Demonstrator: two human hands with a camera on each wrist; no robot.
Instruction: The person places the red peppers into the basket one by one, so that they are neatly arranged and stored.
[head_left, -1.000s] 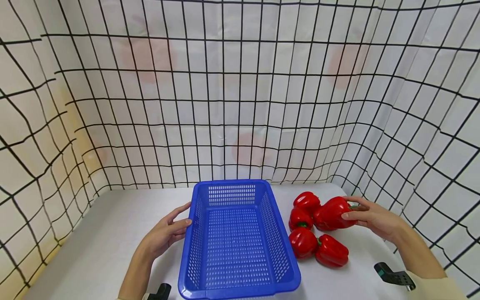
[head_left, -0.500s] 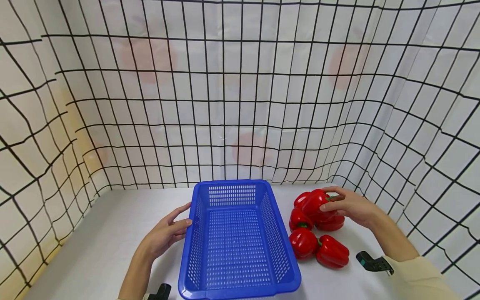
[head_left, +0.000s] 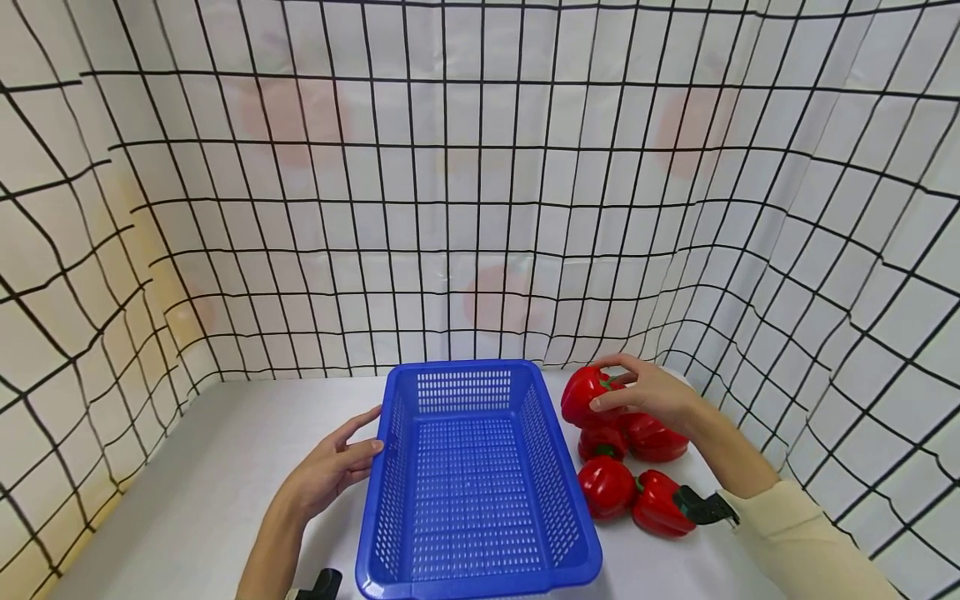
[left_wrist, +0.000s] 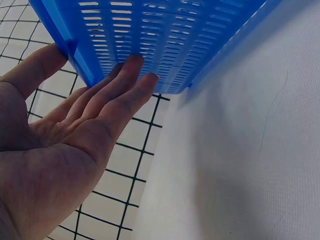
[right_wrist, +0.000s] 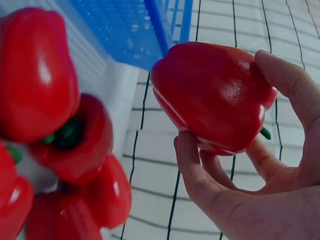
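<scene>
While extended left fingers [left_wrist: 127,99] touch the basket [head_left: 480,587] (slotted), curled right fingers [right_wrist: 191,159] grip a glossy pepper [right_wrist: 210,92].

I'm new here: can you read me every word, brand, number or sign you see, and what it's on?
None can be read: no lettering shows on the blue plastic basket, the red bell pepper in the right hand, or the black netting.
Any marking on the black wrist devices would be too small to read.

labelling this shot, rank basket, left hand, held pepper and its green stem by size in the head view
Largest to smallest:
1. basket
2. left hand
3. held pepper, partly covered
4. green stem
</scene>
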